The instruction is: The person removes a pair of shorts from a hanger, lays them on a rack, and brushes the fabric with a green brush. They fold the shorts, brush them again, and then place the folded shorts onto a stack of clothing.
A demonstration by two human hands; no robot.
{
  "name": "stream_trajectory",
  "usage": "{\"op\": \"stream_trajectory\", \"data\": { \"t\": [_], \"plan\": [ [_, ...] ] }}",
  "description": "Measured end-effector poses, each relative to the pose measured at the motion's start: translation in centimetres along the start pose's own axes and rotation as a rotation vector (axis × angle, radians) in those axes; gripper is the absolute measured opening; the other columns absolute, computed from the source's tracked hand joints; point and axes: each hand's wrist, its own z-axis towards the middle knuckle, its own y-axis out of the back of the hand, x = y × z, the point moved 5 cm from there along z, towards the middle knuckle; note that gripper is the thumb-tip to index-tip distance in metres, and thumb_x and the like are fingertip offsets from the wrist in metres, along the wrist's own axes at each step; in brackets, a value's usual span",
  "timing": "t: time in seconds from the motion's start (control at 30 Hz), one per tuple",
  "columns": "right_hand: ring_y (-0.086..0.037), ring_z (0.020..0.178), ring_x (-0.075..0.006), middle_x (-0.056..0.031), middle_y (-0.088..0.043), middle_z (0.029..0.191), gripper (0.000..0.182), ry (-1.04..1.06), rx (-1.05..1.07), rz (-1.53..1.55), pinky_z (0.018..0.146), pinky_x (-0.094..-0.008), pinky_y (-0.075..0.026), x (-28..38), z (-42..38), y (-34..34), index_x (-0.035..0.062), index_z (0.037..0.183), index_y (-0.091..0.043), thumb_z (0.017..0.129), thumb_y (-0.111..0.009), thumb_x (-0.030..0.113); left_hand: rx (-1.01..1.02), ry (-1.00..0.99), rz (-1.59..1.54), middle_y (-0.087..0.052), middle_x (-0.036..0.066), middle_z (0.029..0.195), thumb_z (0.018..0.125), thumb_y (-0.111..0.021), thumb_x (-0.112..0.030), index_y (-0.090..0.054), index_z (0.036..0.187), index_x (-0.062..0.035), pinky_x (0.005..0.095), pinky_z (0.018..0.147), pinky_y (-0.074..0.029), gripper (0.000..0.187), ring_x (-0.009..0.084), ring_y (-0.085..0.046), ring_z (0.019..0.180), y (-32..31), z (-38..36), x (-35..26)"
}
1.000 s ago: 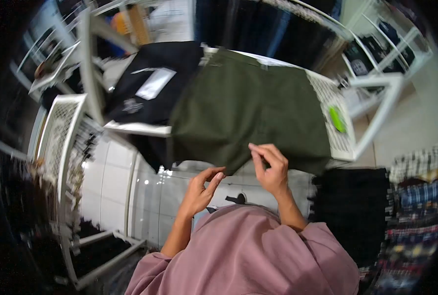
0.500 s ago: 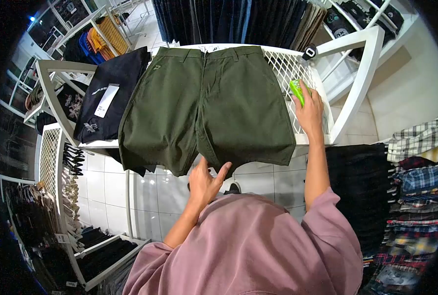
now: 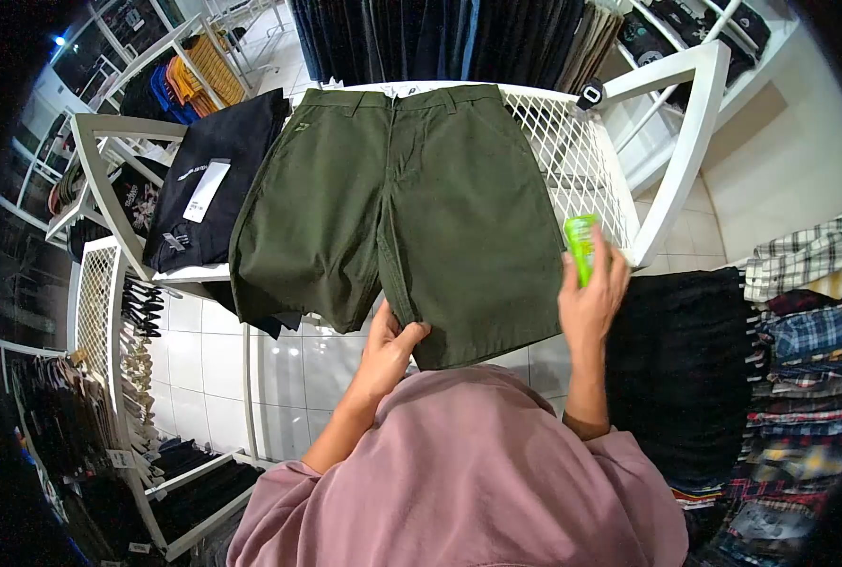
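From here, the left hand (image 3: 388, 352) pinches olive shorts (image 3: 468, 189) past the mesh rack's (image 3: 577, 156) near edge, the right hand (image 3: 591, 300) gripping a green item (image 3: 580, 246) by its near right corner.

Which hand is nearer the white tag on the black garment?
Left. The left hand is below and right of the white tag in view, holding the green shorts; the right hand is farther right, beside the shorts, holding a lime-green object.
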Motion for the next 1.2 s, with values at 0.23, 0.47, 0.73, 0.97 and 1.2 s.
{"op": "stream_trajectory", "data": {
  "t": [0.23, 0.47, 0.73, 0.97, 1.2],
  "plan": [
    [-0.055, 0.116, -0.0334, -0.0141, -0.055, 0.128, 0.066, 0.269, 0.216, 0.085, 0.097, -0.0494, -0.040, 5.4, -2.5, -3.1, 0.0206, 0.147, -0.054, 0.086, -0.079, 0.025, 0.092, -0.002, 0.180, -0.067, 0.006, 0.121, 0.100, -0.067, -0.012, -0.055, 0.133, 0.0028, 0.0293, 0.092, -0.050, 0.038, 0.0133, -0.062, 0.106, 0.1, 0.1, -0.6],
    [-0.057, 0.112, -0.0384, -0.0188, -0.057, 0.123, 0.059, 0.273, 0.156, 0.355, 0.099, -0.0478, -0.044, 7.5, 1.7, -3.0, 0.0132, 0.145, -0.055, 0.090, -0.075, 0.021, -0.347, -0.434, 1.089, -0.067, 0.005, 0.068, 0.086, -0.083, -0.032, -0.060, 0.073, -0.0067, 0.0340, 0.050, -0.046, 0.036, 0.0247, -0.063, 0.057, 1.0, -0.2, -4.8],
    [-0.053, 0.116, -0.0405, -0.0243, -0.053, 0.126, 0.054, 0.000, 0.055, -0.128, 0.099, -0.0563, -0.042, 1.4, 7.9, -6.4, 0.0115, 0.147, -0.049, 0.097, -0.066, 0.021, -0.315, -0.872, 1.359, -0.066, 0.011, 0.127, 0.086, -0.072, -0.007, -0.071, 0.115, -0.0076, 0.0463, 0.103, -0.044, 0.030, 0.0332, -0.059, 0.119, 0.4, 3.5, -7.2],
    [-0.054, 0.118, -0.0378, -0.0182, -0.054, 0.127, 0.048, 0.582, 0.428, 0.251, 0.098, -0.0526, -0.043, 10.5, 3.5, -7.4, 0.0184, 0.141, -0.061, 0.094, -0.070, 0.022, -0.228, -0.847, 1.286, -0.067, 0.010, 0.130, 0.084, -0.071, -0.003, -0.072, 0.115, -0.0083, 0.0443, 0.100, -0.048, 0.032, 0.0320, -0.062, 0.118, 0.6, 4.2, -5.3],
    [-0.054, 0.112, -0.0415, -0.0265, -0.053, 0.122, 0.049, 0.283, 0.116, 0.197, 0.098, -0.0527, -0.043, 6.7, 13.0, -10.3, 0.0107, 0.144, -0.055, 0.097, -0.062, 0.023, -0.352, -0.946, 1.207, -0.068, 0.007, 0.112, 0.078, -0.077, -0.004, -0.074, 0.103, -0.0074, 0.0412, 0.085, -0.051, 0.026, 0.0288, -0.063, 0.100, 0.6, 3.9, -4.9]
  ]
}}
